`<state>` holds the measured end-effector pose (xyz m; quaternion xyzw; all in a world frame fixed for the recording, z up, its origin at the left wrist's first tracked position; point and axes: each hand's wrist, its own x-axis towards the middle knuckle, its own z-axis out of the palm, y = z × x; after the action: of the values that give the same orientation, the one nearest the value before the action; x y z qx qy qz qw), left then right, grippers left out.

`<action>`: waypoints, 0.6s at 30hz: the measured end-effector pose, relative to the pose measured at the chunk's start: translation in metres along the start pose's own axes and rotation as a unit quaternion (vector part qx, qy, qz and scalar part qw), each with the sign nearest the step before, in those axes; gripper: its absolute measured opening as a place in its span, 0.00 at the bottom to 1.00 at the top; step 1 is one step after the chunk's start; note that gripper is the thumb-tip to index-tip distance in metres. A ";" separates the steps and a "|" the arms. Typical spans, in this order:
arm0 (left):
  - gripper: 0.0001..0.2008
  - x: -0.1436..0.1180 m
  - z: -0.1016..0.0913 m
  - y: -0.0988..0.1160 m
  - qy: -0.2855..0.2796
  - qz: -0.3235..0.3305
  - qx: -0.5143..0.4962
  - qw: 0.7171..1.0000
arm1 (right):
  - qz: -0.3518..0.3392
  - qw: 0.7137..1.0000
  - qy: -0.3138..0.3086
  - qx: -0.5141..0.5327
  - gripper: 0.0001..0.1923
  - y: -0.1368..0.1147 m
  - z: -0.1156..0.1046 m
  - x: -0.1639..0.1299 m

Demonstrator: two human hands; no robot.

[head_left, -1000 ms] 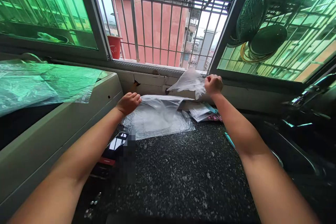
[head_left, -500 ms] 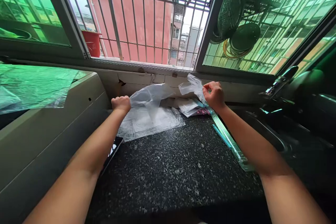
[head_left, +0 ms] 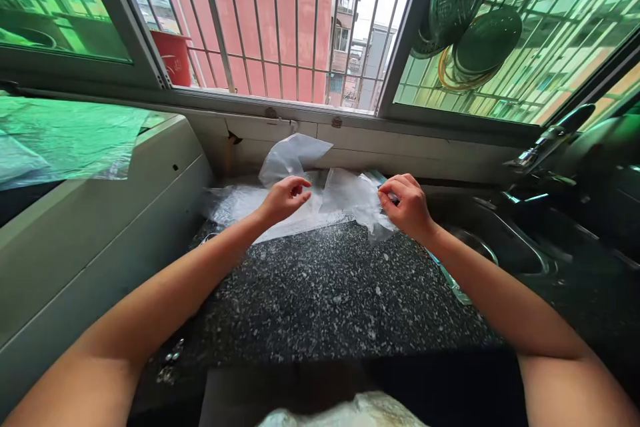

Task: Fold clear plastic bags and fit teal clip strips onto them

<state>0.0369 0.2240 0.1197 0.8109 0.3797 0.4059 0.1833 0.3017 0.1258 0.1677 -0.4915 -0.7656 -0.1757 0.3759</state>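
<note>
Both hands had drawn back from the window wall toward the middle of the counter since the earlier frames, and the small clear bag had come down with the right one. The right hand [head_left: 407, 207] pinched the upper edge of that small clear plastic bag [head_left: 353, 197] between thumb and fingertips, the bag hanging crumpled just left of the hand and brushing the black speckled counter [head_left: 325, 300]. The left hand [head_left: 285, 199] was loosely curled, thumb near the fingertips, just left of the bag; whether it actually gripped any plastic could not be told. Behind the left hand, flat sheets of clear plastic [head_left: 235, 203] lay on the counter, and another puffed bag [head_left: 293, 155] stood up against the pale wall strip [head_left: 400, 150] under the window.

Left of the counter rose a white appliance [head_left: 100, 240], its top covered with green-tinted film [head_left: 60, 140], its side wall close beside the left forearm. Right of the counter a sink [head_left: 500, 240] dropped away, with a faucet [head_left: 555, 137] beyond it. A thin teal-edged strip [head_left: 447, 277] lay along the counter's right edge, under the right wrist. Behind the counter, the window stood open on vertical bars [head_left: 280, 27], a red bucket [head_left: 173, 57] outside them, and green dishes [head_left: 480, 40] hung behind the right pane. The nearer stretch of counter between the forearms lay bare up to its front edge.
</note>
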 end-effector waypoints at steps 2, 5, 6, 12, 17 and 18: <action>0.12 -0.009 0.003 0.013 -0.014 -0.006 -0.048 0.999 | -0.011 1.000 -0.008 0.017 0.08 -0.007 0.001 -0.008; 0.14 -0.016 0.006 0.028 -0.027 -0.023 -0.091 0.995 | -0.037 0.999 -0.016 0.035 0.08 -0.021 0.002 -0.023; 0.14 -0.018 0.008 0.032 -0.032 -0.028 -0.097 0.994 | -0.047 0.998 -0.019 0.040 0.08 -0.025 0.002 -0.028; 0.05 -0.049 0.012 0.046 -0.047 0.000 -0.064 0.997 | -0.082 0.992 -0.062 0.070 0.06 -0.054 0.006 -0.062; 0.09 -0.105 0.001 0.048 -0.083 0.055 -0.017 0.995 | -0.088 0.986 -0.095 0.106 0.05 -0.075 0.010 -0.092; 0.09 -0.116 -0.002 0.047 -0.080 0.062 -0.011 0.995 | -0.086 0.984 -0.107 0.113 0.05 -0.080 0.010 -0.098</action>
<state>0.0129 0.1046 0.0891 0.8606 0.3080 0.3547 0.1966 0.2501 0.0353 0.0954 -0.3947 -0.8557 -0.0660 0.3282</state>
